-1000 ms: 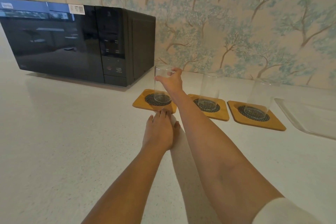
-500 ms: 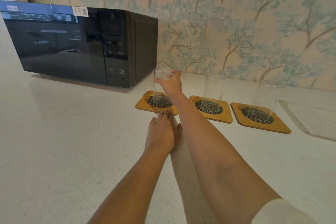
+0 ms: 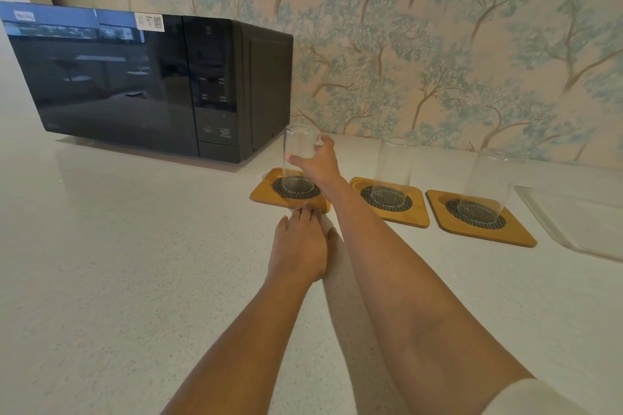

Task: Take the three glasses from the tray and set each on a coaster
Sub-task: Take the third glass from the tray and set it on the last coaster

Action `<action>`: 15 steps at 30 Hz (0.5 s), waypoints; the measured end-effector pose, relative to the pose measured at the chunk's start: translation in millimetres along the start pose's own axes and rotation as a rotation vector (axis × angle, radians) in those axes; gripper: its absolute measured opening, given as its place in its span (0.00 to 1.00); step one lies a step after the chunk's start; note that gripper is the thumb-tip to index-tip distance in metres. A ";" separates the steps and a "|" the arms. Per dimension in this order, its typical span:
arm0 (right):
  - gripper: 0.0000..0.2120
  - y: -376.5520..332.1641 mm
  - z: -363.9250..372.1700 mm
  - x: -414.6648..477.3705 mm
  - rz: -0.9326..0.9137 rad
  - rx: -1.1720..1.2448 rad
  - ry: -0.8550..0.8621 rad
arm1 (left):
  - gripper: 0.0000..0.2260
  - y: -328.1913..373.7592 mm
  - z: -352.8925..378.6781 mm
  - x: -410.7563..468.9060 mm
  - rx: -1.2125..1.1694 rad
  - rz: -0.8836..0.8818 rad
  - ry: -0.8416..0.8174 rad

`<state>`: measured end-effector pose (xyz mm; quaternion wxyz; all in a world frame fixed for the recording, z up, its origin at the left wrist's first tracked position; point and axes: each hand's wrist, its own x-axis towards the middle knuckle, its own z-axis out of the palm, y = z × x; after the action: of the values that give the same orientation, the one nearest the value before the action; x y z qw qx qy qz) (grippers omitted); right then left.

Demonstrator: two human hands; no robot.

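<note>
Three wooden coasters with dark mesh centres lie in a row on the white counter. A clear glass stands on each: the left glass (image 3: 298,158) on the left coaster (image 3: 263,192), the middle glass (image 3: 392,172) on the middle coaster (image 3: 418,212), the right glass (image 3: 487,185) on the right coaster (image 3: 519,236). My right hand (image 3: 318,163) is wrapped around the left glass, thumb on its front. My left hand (image 3: 300,246) rests flat on the counter, fingertips at the near edge of the left coaster.
A black microwave (image 3: 151,84) stands at the back left, close to the left coaster. A clear tray (image 3: 573,229) lies at the right edge with nothing on its visible part. Patterned wallpaper runs right behind the glasses.
My right hand has kept hold of the left glass, which now stands low on its coaster. The view has shifted slightly. My left hand stayed flat on the counter.
</note>
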<state>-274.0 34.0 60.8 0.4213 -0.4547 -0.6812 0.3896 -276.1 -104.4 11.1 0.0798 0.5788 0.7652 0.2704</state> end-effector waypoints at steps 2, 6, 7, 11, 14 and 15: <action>0.43 1.9 -0.6 -1.1 0.003 -0.018 -0.011 | 0.22 -0.2 3.3 1.9 0.038 0.011 0.007; 0.39 4.7 0.6 -2.8 -0.004 -0.041 -0.021 | 0.22 0.4 2.5 1.6 -0.031 -0.036 -0.019; 0.39 5.1 1.1 -2.9 -0.005 -0.042 -0.021 | 0.22 0.6 2.6 1.3 -0.041 -0.037 -0.020; 0.38 5.5 2.5 -1.9 -0.008 -0.046 -0.031 | 0.21 -0.8 3.9 2.1 -0.074 -0.041 -0.026; 0.41 5.3 1.9 -1.4 0.001 -0.046 -0.026 | 0.21 -2.1 6.2 4.2 -0.047 -0.038 -0.023; 0.43 5.2 0.5 -1.8 0.005 -0.050 -0.022 | 0.21 -2.7 7.0 5.1 -0.027 -0.029 -0.019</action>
<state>-272.5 33.7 55.5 0.4014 -0.4625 -0.6941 0.3785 -276.9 -97.9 4.7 0.0987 0.5690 0.7690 0.2741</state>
